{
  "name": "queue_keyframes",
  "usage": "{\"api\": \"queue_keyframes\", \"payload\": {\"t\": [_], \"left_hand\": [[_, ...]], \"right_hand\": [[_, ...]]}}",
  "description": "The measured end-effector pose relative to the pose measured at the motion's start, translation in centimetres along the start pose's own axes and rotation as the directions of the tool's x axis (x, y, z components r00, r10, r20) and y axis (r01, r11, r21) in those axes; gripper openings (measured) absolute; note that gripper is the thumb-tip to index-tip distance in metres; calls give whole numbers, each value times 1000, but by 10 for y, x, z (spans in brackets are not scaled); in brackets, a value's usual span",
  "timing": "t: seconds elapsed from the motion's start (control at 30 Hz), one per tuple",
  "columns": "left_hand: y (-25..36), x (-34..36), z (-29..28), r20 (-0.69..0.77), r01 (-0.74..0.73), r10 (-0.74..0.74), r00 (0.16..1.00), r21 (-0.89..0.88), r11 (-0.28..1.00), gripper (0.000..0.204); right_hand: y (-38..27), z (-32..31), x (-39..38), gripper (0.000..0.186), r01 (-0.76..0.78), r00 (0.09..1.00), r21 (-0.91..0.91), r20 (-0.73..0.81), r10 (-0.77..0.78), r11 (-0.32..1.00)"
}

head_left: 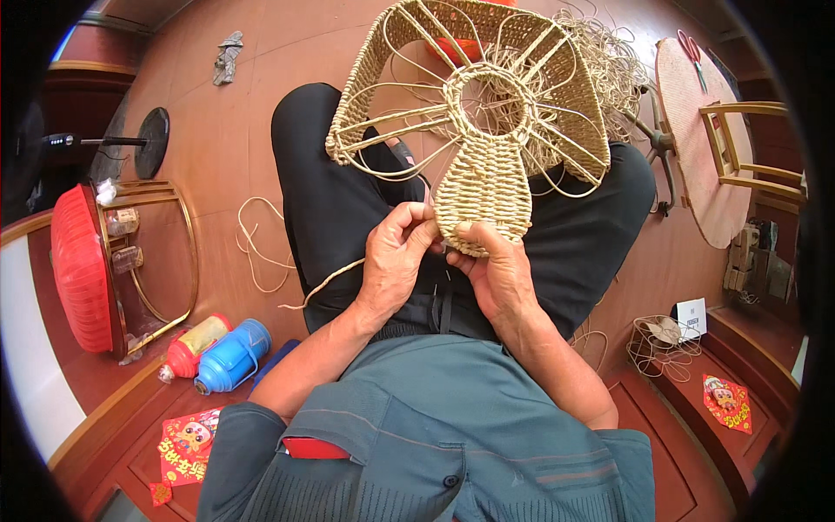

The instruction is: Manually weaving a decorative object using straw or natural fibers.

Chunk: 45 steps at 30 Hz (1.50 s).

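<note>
Both hands [396, 261] [497, 271] hold a woven basket [484, 191], twine [613, 61] showing through.

One woven piece [484, 196], one left hand [393, 261], one right hand [497, 271]
Two flasks [233, 355] are seen to the lower left of the woven piece, and one pair of scissors [691, 49] is counted to its upper right.

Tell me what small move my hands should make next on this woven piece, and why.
Probably draw the loose cord snug with your left hand while your right hand steadies the woven panel. The cord's tail hangs free to the left and runs into the left hand, which is pinched at the panel's edge; the right thumb rests on the panel's face.
</note>
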<state>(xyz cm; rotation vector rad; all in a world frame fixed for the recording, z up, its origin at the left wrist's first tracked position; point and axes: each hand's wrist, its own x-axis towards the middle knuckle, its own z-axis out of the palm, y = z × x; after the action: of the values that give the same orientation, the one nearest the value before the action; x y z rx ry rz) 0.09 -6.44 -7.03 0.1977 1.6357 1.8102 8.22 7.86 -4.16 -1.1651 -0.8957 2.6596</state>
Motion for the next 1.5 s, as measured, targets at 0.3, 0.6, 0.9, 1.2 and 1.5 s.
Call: {"api": "queue_keyframes", "payload": {"t": [0.3, 0.6, 0.9, 1.2, 1.5], "left_hand": [[27, -12, 8, 83, 160, -138, 987, -424, 891, 31], [20, -12, 13, 54, 226, -230, 972, -496, 838, 32], [18, -5, 16, -3, 44, -47, 999, -305, 951, 45], [15, -1, 7, 100, 71, -42, 994, -304, 950, 56], [16, 3, 7, 179, 157, -72, 981, -524, 837, 55]], "right_hand": [[2, 2, -5, 34, 11, 998, 26, -55, -10, 1000], [3, 1, -1, 38, -45, 987, -22, -153, 41, 999], [2, 6, -3, 41, -46, 988, -35, -150, 40, 998], [6, -1, -9, 40, 11, 997, -32, -82, -14, 999], [1, -24, -33, 31, 148, 955, -206, -227, -194, 967]]}}
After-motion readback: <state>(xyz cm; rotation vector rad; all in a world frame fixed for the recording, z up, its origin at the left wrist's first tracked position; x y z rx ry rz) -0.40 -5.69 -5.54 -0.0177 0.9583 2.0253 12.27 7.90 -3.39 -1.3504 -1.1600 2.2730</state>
